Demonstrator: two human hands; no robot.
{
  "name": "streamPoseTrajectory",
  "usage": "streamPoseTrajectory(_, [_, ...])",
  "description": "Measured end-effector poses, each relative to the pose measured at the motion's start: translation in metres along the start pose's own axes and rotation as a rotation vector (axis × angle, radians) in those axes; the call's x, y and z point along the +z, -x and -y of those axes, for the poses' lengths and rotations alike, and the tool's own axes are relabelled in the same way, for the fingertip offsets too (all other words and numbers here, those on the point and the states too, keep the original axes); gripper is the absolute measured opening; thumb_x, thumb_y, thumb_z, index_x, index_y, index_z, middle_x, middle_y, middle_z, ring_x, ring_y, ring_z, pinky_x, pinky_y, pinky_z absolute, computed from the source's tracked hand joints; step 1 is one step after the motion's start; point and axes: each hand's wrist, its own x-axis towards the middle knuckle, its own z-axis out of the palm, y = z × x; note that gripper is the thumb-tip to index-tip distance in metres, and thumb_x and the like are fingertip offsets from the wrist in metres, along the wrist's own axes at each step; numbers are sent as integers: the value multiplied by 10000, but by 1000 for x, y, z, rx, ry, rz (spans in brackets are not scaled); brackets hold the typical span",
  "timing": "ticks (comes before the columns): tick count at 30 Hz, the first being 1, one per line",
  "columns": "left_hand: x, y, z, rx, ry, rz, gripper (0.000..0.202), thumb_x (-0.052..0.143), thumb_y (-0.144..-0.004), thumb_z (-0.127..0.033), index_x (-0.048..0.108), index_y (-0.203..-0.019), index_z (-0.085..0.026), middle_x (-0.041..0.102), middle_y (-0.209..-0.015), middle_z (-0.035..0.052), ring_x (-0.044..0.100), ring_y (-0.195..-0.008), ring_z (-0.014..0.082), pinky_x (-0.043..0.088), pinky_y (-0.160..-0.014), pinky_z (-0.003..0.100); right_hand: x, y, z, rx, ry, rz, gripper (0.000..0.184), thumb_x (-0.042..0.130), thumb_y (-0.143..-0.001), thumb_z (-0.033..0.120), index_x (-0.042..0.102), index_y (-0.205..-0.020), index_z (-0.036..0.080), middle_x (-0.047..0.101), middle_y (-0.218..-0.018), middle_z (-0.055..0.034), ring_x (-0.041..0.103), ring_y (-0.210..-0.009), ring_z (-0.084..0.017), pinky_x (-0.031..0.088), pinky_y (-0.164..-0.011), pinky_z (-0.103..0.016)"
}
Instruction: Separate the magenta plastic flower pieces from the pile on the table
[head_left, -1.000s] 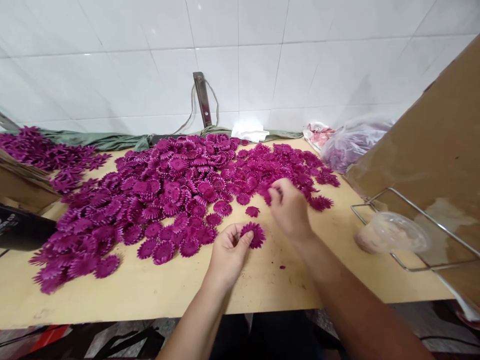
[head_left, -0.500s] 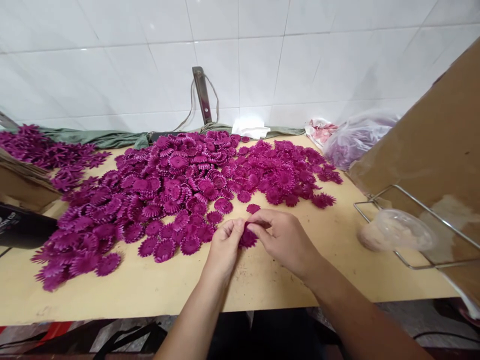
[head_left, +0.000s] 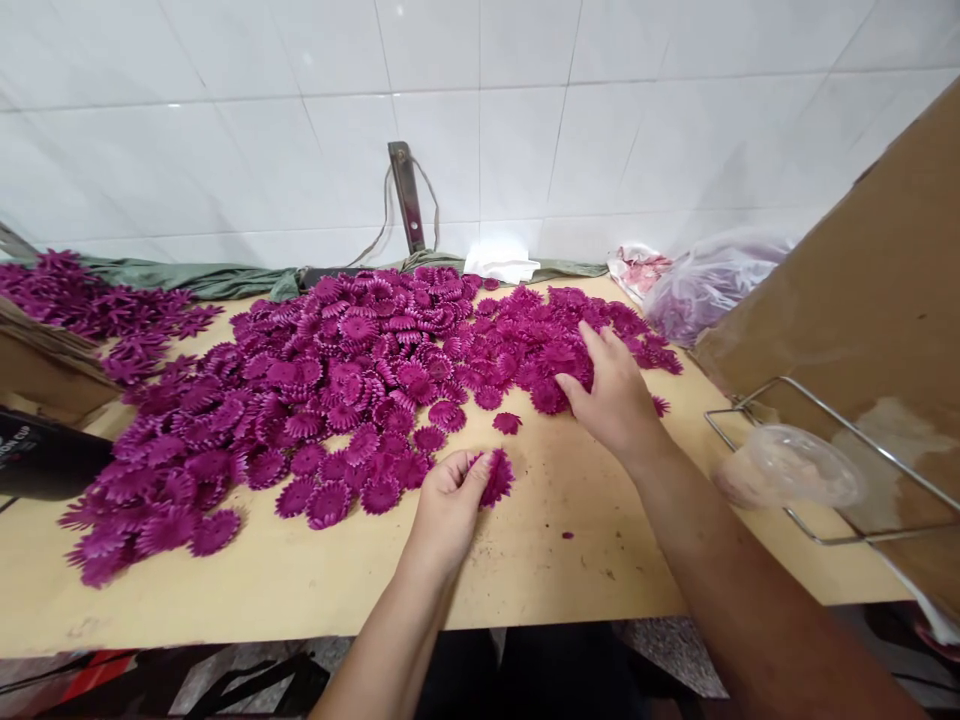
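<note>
Between thumb and fingers, my left hand pinches a purple artificial flower head just above the table. My right hand reaches over the near edge of the right-hand pile of purple flower pieces, thumb and fingers spread, with nothing seen in its grasp. A bigger heap of flower heads with pale-tipped petals covers the left and middle of the table. One loose flower piece lies by itself between my hands.
A wire rack with a clear plastic container stands at right against cardboard. Plastic bags sit behind. At left are a black cup and star-shaped purple pieces. White tiles back the table.
My right hand has left the flower head and moved forward and right to the pile, its fingers now apart. My left hand keeps its pinch nearly in place. A purple scrap now shows on the table.
</note>
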Motion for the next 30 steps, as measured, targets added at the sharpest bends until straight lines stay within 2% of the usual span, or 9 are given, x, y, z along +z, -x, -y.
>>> streamPoseTrajectory(4, [2,-9,2,17,30,-24,343,731,-573,-454,580,-532,-149,472,-470,-58,405,-479,74,339,-503,203,-6,36,29,-82,-273,339,171,572,-793,266,635,-935,195,666,-926,-69,610,-856,-202,491,-747,-367])
streamPoseTrajectory(7, [1,-10,4,22,64,-5,351,676,-631,-490,617,-625,-144,544,-543,-31,469,-535,91,377,-536,207,-2,56,43,-108,-298,456,49,577,-765,164,621,-751,181,654,-731,-22,588,-657,-148,464,-617,-279])
streamPoseTrajectory(12, [1,-4,2,4,-4,108,319,740,-587,-371,630,-787,-147,582,-607,-35,476,-530,83,366,-498,191,6,59,40,-74,-314,397,159,494,-785,104,593,-685,179,593,-598,12,511,-537,-116,384,-522,-237])
streamPoseTrajectory(17, [1,1,2,59,-28,104,206,722,-604,-319,620,-642,-145,570,-577,-32,469,-549,87,379,-553,205,13,29,16,119,-426,255,172,458,-817,223,540,-671,185,581,-588,-1,525,-515,-123,418,-504,-249])
streamPoseTrajectory(21, [-1,1,2,45,-32,43,223,724,-592,-343,606,-588,-153,555,-548,-34,469,-555,98,378,-574,219,13,-1,-5,245,-219,45,138,501,-776,241,571,-864,161,640,-814,-98,612,-731,-225,484,-648,-381])
streamPoseTrajectory(23, [0,-1,1,34,-29,17,243,719,-596,-371,616,-604,-152,548,-543,-36,458,-547,97,375,-573,221,8,2,-1,216,-111,24,309,589,-723,245,565,-1014,143,624,-966,-156,603,-863,-284,474,-733,-445])
streamPoseTrajectory(25, [1,-5,0,19,-22,3,277,719,-592,-406,618,-613,-149,542,-545,-37,449,-543,94,370,-568,221,1,17,13,159,-132,115,362,604,-734,271,565,-1073,151,613,-1019,-168,597,-901,-291,485,-732,-438])
streamPoseTrajectory(28, [3,-8,2,7,1,3,347,724,-573,-468,597,-596,-146,523,-532,-36,449,-542,96,370,-565,223,-5,48,36,35,-376,485,183,554,-789,276,628,-937,198,666,-876,-82,625,-779,-208,513,-627,-331])
streamPoseTrajectory(30, [3,-8,5,9,13,25,402,674,-610,-538,590,-594,-145,507,-516,-32,448,-534,99,371,-558,228,-4,61,43,-2,-456,559,96,569,-767,217,631,-839,197,669,-779,-40,618,-705,-171,497,-593,-288])
